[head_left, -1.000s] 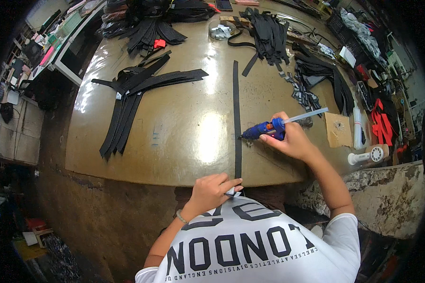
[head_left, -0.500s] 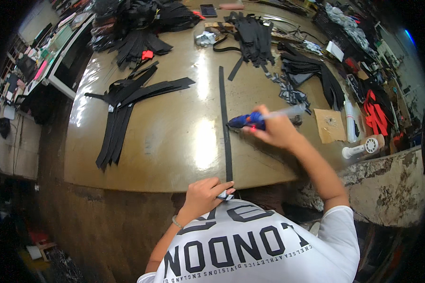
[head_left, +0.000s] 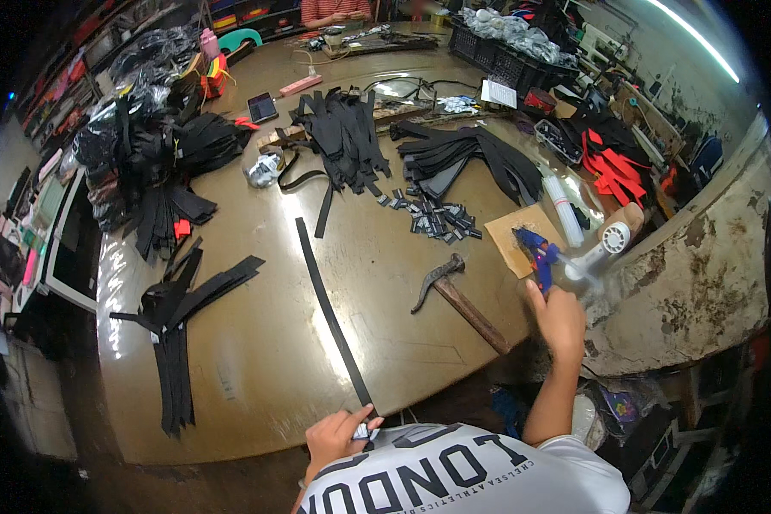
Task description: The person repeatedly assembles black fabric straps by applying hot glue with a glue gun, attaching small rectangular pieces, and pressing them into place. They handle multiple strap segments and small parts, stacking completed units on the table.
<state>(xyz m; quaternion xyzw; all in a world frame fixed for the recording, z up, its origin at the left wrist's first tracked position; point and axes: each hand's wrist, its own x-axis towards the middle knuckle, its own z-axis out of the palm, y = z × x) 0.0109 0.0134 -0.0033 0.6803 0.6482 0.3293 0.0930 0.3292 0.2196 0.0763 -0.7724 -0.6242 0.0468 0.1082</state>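
Observation:
My right hand [head_left: 558,321] is closed around the lower handle of a blue glue gun [head_left: 535,247]. The gun's nozzle rests over a square of brown cardboard [head_left: 504,237] at the table's right side. Along the middle of the table runs a flat black strap [head_left: 330,313], its near end reaching the front edge. There my left hand [head_left: 341,437] pinches that end, its fingertips pressed together. Small grey-white pieces [head_left: 364,431] show by those fingers; their exact kind is unclear.
A hammer [head_left: 471,313] lies between the strap and my right hand. Farther off are small grey-black pieces [head_left: 437,218] and bundles of black straps [head_left: 338,137]. Crossed straps [head_left: 176,325] lie left. A white handheld fan [head_left: 608,244] and clear sticks [head_left: 563,210] sit right. Another person [head_left: 334,10] is across the table.
My right hand has carried the glue gun from the strap rightward to the cardboard. The view has turned right, bringing the hammer into plain sight. My left hand still holds the strap's near end.

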